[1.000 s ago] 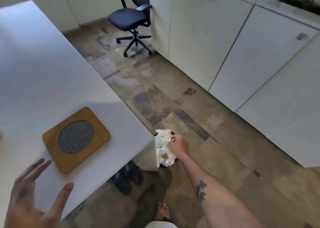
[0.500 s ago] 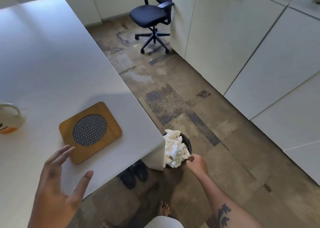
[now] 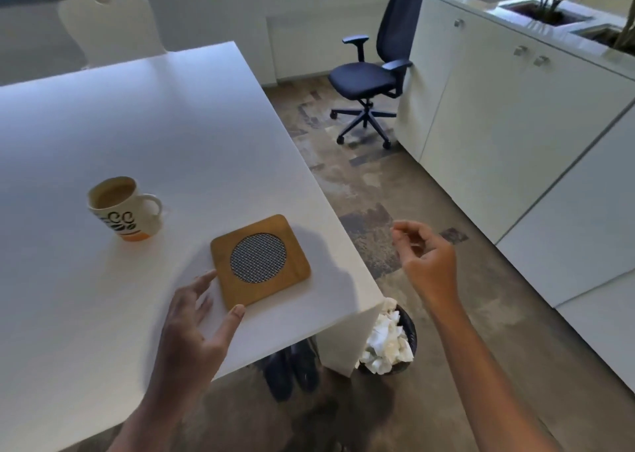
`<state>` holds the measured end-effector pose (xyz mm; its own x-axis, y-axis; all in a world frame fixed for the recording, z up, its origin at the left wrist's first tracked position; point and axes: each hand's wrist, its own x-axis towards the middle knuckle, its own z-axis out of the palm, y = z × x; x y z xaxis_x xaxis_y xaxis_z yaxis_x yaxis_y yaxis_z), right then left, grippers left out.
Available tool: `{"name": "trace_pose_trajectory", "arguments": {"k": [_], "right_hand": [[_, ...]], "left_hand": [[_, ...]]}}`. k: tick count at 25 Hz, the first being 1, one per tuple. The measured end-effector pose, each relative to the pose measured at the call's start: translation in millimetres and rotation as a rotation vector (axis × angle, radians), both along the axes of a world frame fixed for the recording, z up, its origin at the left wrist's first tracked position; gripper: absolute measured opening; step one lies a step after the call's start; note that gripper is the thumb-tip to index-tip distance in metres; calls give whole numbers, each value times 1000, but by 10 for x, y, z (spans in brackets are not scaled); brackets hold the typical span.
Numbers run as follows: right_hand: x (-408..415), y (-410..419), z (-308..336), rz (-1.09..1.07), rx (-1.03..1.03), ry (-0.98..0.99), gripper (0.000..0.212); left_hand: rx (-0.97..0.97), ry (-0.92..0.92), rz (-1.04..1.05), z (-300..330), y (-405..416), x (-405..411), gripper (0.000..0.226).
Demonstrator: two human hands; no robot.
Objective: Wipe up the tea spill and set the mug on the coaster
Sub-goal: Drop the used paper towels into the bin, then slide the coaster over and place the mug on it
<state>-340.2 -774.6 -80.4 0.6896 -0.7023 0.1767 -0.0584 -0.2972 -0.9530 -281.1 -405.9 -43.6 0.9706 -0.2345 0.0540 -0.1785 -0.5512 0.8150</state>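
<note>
A white mug (image 3: 124, 208) with a dark print and an orange base stands upright on the white table (image 3: 144, 135), filled with tea, handle pointing right. To its right lies a square wooden coaster (image 3: 260, 260) with a round mesh centre, nothing on it. My left hand (image 3: 196, 317) is spread open at the coaster's near left corner, thumb and fingertips touching its edge. Off the table's right edge, my right hand (image 3: 427, 261) hovers over the floor with loosely curled fingers that hold nothing. No spill shows on the table.
A black bin (image 3: 391, 343) stuffed with crumpled white paper stands on the floor by the table's near right corner. Dark shoes (image 3: 292, 369) lie under the table. An office chair (image 3: 371, 80) and white cabinets (image 3: 515, 125) stand to the right, a white chair (image 3: 110, 22) behind the table.
My right hand has risen from the bin to beside the table edge, empty. The view swung left and up, bringing the mug into sight. My left hand has reached the coaster's corner.
</note>
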Motion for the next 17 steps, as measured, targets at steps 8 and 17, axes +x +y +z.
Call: {"name": "trace_pose_trajectory", "arguments": {"k": [8, 17], "right_hand": [[519, 975, 449, 401, -266, 200, 26], [666, 1337, 444, 266, -231, 301, 29]], "left_hand": [[-305, 232, 164, -25, -6, 227, 68], [-477, 345, 179, 115, -116, 257, 66]]}}
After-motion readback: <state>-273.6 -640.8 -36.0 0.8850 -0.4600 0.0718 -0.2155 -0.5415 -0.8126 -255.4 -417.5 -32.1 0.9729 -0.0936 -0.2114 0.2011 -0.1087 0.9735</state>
